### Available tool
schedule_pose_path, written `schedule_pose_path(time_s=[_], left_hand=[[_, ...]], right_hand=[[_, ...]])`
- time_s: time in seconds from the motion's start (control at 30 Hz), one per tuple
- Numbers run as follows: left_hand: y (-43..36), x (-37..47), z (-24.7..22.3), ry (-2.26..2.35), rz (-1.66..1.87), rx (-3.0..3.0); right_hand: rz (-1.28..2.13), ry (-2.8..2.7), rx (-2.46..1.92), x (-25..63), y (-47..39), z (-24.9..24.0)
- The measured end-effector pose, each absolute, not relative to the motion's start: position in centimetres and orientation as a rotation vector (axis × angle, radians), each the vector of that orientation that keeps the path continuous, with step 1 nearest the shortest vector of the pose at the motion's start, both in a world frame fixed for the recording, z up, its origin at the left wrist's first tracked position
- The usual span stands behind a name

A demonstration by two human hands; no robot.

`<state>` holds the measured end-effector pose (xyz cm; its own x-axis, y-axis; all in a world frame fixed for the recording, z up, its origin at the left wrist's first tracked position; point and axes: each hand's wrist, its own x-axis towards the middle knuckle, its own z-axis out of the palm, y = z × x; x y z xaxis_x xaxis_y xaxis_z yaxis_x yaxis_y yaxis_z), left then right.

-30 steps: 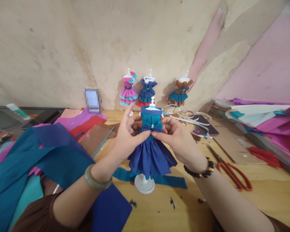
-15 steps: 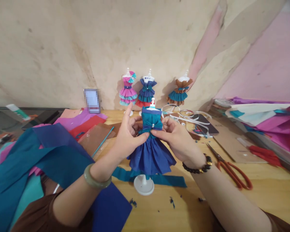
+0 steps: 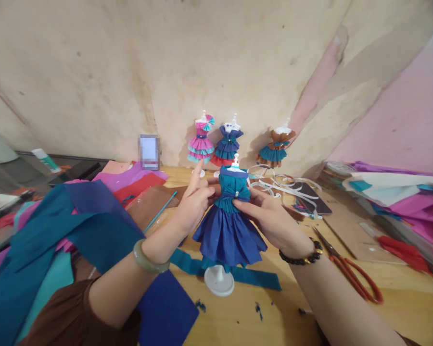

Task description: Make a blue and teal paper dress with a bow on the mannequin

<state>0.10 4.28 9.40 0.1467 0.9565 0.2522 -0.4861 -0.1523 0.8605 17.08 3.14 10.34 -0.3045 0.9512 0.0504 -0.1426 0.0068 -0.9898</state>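
Note:
A miniature dress form stands on a round white base in front of me. It wears a paper dress with a pleated teal bodice, a flared dark blue skirt and a teal bow with a small pearl-like bead. My right hand grips the waist from the right, thumb on the front just below the bow, other fingers behind. At the bodice's left side, my left hand has its thumb and fingers closed by the edge, one finger pointing up. Some of its fingertips are hidden behind the dress.
Three small dressed forms, among them a pink one, stand by the wall. Paper sheets pile up at left, near a phone. Orange-handled scissors lie at right. A teal strip lies beneath the form.
My left thumb has come off the front of the waist to the dress's left side. My right hand keeps its hold, thumb still by the bow. The view has shifted slightly.

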Motion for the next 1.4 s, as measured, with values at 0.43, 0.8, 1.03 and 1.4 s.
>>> schedule_pose_path(time_s=[0.43, 0.8, 1.03, 1.4], left_hand=[[4.5, -0.6, 10.0, 0.581, 1.287, 0.854], [4.9, -0.7, 8.6, 0.509, 1.171, 1.081], [5.2, -1.0, 8.4, 0.439, 1.158, 1.115], [5.5, -1.0, 8.0, 0.717, 1.367, 1.344]], right_hand=[[1.702, -1.172, -0.852, 17.5, 3.7, 9.2], [1.522, -1.204, -0.764, 17.8, 3.7, 9.7], [1.455, -1.243, -0.785, 17.8, 3.7, 9.8], [1.141, -1.384, -0.746, 17.5, 3.8, 9.3]])
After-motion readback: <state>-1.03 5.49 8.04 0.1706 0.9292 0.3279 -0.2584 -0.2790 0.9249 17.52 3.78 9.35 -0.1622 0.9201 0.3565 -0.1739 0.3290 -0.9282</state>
